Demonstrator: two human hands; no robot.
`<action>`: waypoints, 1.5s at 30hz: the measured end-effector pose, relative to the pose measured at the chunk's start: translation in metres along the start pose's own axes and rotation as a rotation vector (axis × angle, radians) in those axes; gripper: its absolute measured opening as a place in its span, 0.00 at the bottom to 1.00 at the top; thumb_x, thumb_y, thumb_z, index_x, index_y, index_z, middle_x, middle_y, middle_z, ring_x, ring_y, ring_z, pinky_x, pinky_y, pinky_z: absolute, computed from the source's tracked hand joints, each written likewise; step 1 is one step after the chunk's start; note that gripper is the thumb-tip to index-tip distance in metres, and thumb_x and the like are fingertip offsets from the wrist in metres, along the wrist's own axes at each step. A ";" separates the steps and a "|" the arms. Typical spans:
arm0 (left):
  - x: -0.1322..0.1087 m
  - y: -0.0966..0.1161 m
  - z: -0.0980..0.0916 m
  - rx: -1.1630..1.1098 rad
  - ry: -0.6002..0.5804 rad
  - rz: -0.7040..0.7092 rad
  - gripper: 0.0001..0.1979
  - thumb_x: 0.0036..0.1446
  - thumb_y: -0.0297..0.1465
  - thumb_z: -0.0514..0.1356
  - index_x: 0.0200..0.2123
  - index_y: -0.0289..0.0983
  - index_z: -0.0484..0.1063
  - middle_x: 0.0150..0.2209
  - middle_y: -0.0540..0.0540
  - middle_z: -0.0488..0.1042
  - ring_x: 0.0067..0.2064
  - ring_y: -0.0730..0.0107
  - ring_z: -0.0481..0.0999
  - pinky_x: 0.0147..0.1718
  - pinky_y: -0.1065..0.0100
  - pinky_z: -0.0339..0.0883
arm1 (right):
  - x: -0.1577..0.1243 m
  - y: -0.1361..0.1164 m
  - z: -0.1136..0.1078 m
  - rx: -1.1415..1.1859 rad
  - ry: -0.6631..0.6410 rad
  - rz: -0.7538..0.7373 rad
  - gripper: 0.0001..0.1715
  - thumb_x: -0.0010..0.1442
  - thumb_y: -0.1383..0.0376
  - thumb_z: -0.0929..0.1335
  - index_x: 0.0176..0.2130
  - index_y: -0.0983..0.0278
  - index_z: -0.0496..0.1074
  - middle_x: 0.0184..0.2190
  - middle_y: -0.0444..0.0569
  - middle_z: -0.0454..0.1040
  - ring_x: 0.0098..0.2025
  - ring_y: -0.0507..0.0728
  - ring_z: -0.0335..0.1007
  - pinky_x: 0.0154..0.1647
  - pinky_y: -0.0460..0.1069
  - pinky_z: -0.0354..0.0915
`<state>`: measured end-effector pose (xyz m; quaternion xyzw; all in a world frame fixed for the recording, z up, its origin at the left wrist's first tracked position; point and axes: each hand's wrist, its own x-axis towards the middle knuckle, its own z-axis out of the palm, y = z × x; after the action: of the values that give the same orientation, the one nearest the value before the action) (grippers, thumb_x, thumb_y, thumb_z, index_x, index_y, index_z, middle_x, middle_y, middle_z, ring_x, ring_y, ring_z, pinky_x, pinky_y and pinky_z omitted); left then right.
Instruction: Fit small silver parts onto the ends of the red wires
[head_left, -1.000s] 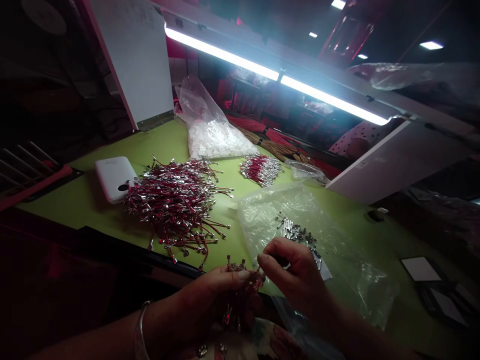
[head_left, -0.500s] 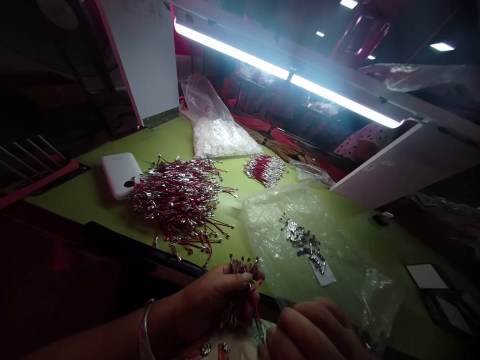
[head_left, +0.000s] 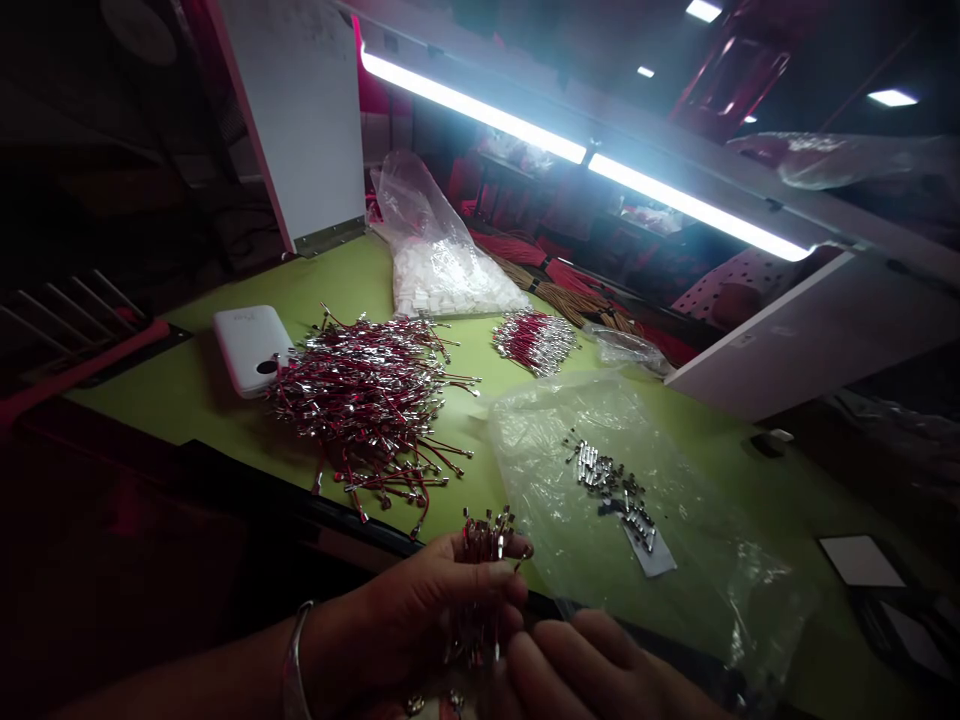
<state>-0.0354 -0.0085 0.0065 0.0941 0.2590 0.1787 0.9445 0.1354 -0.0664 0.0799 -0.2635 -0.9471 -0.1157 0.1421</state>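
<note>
My left hand point(head_left: 457, 590) is closed around a bundle of short red wires point(head_left: 480, 540) with metal terminals on their ends. The terminals stick up above the thumb and hang out below the fingers. Close by on the right, my right hand point(head_left: 592, 665) has its fingers curled together beside the bundle's lower end. Its fingertips are hidden, so I cannot make out what they pinch. A big heap of similar red wires point(head_left: 367, 385) lies on the green table point(head_left: 187, 400) beyond my left hand.
A white box-shaped device point(head_left: 251, 340) touches the heap's left side. Behind stands a clear bag of white pieces point(head_left: 450, 280). A neater wire pile point(head_left: 536, 342) lies to its right. Small metal parts point(head_left: 611, 485) rest on a plastic sheet point(head_left: 525, 430). A lamp point(head_left: 472, 105) hangs above.
My right hand has moved left, closer to the bundle. The red wire that ran down from the bundle toward my right fingers no longer shows there. My left hand keeps its hold.
</note>
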 end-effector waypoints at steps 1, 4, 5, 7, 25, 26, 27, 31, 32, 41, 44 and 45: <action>0.001 -0.001 -0.002 0.000 -0.003 0.009 0.22 0.50 0.26 0.72 0.49 0.34 0.75 0.31 0.46 0.78 0.29 0.71 0.77 0.31 0.72 0.69 | 0.002 0.000 0.005 -0.027 -0.001 -0.019 0.11 0.63 0.73 0.67 0.32 0.61 0.75 0.25 0.41 0.80 0.20 0.50 0.70 0.14 0.48 0.57; 0.004 -0.002 -0.007 0.023 -0.005 0.050 0.19 0.51 0.25 0.71 0.48 0.33 0.75 0.30 0.47 0.77 0.28 0.73 0.76 0.29 0.73 0.67 | -0.002 0.001 0.015 0.004 0.041 0.013 0.08 0.63 0.71 0.66 0.36 0.61 0.75 0.27 0.43 0.81 0.23 0.52 0.73 0.18 0.48 0.61; 0.005 -0.002 -0.007 0.043 -0.008 0.066 0.18 0.52 0.26 0.70 0.47 0.33 0.76 0.30 0.46 0.77 0.27 0.73 0.76 0.29 0.73 0.67 | -0.004 0.003 0.016 0.051 0.073 0.066 0.06 0.63 0.70 0.67 0.38 0.62 0.75 0.28 0.44 0.81 0.25 0.53 0.74 0.21 0.49 0.64; 0.004 -0.001 -0.004 0.115 -0.038 0.088 0.14 0.55 0.28 0.69 0.45 0.33 0.77 0.30 0.46 0.77 0.27 0.74 0.75 0.29 0.73 0.67 | -0.011 0.008 0.018 0.148 0.140 0.258 0.09 0.63 0.68 0.67 0.45 0.63 0.73 0.34 0.49 0.82 0.35 0.58 0.78 0.33 0.51 0.70; 0.015 0.007 -0.002 0.459 0.144 0.045 0.17 0.50 0.42 0.70 0.30 0.34 0.73 0.23 0.47 0.77 0.16 0.77 0.68 0.14 0.77 0.59 | -0.054 0.062 0.030 0.307 -0.040 1.060 0.10 0.66 0.65 0.67 0.46 0.62 0.76 0.43 0.49 0.81 0.43 0.56 0.77 0.45 0.49 0.70; 0.015 0.010 -0.001 0.475 0.147 0.055 0.17 0.50 0.41 0.71 0.30 0.34 0.73 0.23 0.47 0.76 0.16 0.78 0.68 0.15 0.77 0.58 | -0.061 0.072 0.031 0.173 -0.124 1.084 0.10 0.66 0.66 0.67 0.46 0.62 0.76 0.43 0.49 0.80 0.43 0.57 0.77 0.44 0.49 0.70; 0.015 0.013 0.001 0.488 0.140 0.066 0.16 0.50 0.40 0.71 0.30 0.34 0.73 0.23 0.47 0.76 0.16 0.79 0.67 0.15 0.77 0.58 | -0.066 0.082 0.033 0.104 -0.164 1.103 0.10 0.65 0.67 0.67 0.46 0.63 0.76 0.42 0.50 0.80 0.43 0.58 0.77 0.43 0.50 0.69; 0.020 0.024 0.013 0.497 0.111 0.115 0.13 0.50 0.36 0.71 0.30 0.35 0.72 0.21 0.51 0.74 0.15 0.82 0.63 0.16 0.77 0.58 | -0.071 0.101 0.044 -0.023 -0.259 1.134 0.07 0.63 0.67 0.68 0.42 0.65 0.76 0.39 0.55 0.79 0.39 0.63 0.77 0.38 0.51 0.65; 0.022 0.026 0.015 0.500 0.112 0.130 0.13 0.50 0.36 0.71 0.30 0.35 0.72 0.21 0.52 0.73 0.15 0.82 0.62 0.15 0.77 0.58 | -0.069 0.102 0.047 -0.041 -0.277 1.132 0.06 0.63 0.67 0.68 0.40 0.66 0.76 0.37 0.56 0.79 0.38 0.63 0.76 0.36 0.51 0.64; 0.044 0.031 0.017 0.567 0.090 0.290 0.15 0.48 0.38 0.71 0.30 0.33 0.73 0.25 0.51 0.73 0.16 0.81 0.65 0.15 0.76 0.61 | -0.078 0.096 0.063 -0.023 -0.260 1.133 0.13 0.60 0.78 0.64 0.40 0.68 0.75 0.35 0.57 0.78 0.36 0.62 0.75 0.36 0.50 0.62; 0.046 0.028 0.016 0.563 0.093 0.280 0.16 0.46 0.38 0.72 0.30 0.33 0.73 0.25 0.52 0.72 0.16 0.81 0.66 0.14 0.77 0.60 | -0.085 0.097 0.064 0.044 -0.199 1.144 0.17 0.57 0.77 0.65 0.44 0.66 0.75 0.37 0.54 0.78 0.38 0.61 0.75 0.38 0.50 0.63; 0.047 0.028 0.015 0.562 0.092 0.276 0.17 0.46 0.39 0.72 0.30 0.33 0.73 0.24 0.52 0.72 0.15 0.81 0.66 0.14 0.77 0.59 | -0.086 0.098 0.063 0.070 -0.176 1.146 0.17 0.57 0.77 0.65 0.44 0.65 0.75 0.36 0.53 0.78 0.38 0.61 0.75 0.39 0.50 0.63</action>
<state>0.0022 0.0337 0.0054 0.3775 0.3257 0.2308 0.8356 0.2450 -0.0064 0.0067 -0.7380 -0.6647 0.0335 0.1116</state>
